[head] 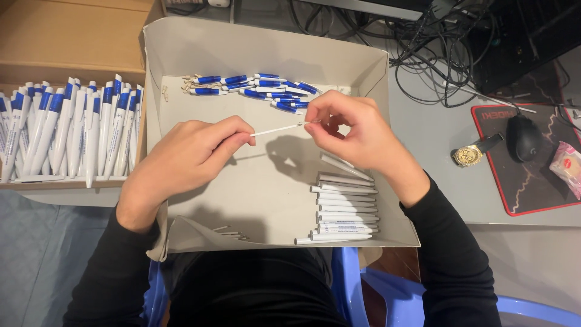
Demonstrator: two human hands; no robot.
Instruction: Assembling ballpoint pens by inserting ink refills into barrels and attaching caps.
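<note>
Sitting on the person's lap, a shallow grey cardboard tray (363, 66) is holding white pen barrels (344, 209) near its front and blue pen parts (257, 86) at its back. Above its middle, left hand (187, 154) and right hand (348, 130) are pinching opposite ends of a thin white refill (277, 129).

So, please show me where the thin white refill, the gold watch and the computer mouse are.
thin white refill (275, 129), head view, middle of its shaft.
gold watch (466, 156), head view, its dial.
computer mouse (524, 137), head view, its back.
</note>
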